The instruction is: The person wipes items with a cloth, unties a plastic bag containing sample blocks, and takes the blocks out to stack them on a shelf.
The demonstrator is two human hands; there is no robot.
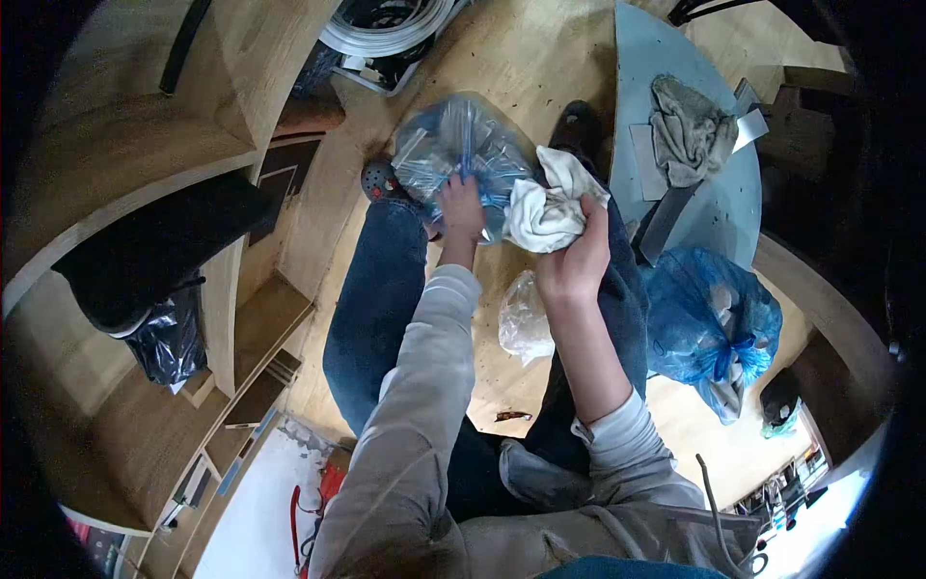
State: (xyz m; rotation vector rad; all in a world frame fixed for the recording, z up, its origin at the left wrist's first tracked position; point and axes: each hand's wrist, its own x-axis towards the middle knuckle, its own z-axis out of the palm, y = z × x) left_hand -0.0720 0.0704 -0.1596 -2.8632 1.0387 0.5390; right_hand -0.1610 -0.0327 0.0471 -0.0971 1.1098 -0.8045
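Between our shoes, on the pale wooden floor (497, 384), a clear, bluish plastic bag (446, 135) sits puffed up, and our left hand (462, 206) reaches onto its near side. Whether those fingers pinch the film or merely press on it, we cannot tell. Our right hand (577, 259) grips a bunched white cloth (542, 217), thumb on top, just beside the bag's right edge and above the floor.

The cloth is where we see most risk. It is held by its near side only, with one corner standing loose at the far end, so a slack thumb could let a fold slip and drop to the floor, where dark specks lie about and could soil it. The loose corner could also snag on the bag's edge. The bag itself looks thin and light; a hard pull by the left hand might tear it or drag it over, and without a steady hold its mouth could fold shut.

Close by, a crumpled clear bag (524, 320) lies near our right leg, where a shift of the knee might push it underfoot and make us slip. Further right, the knotted blue bag (709, 328) is full; a careless elbow could knock it, we judge, though it stands apart from the right arm.
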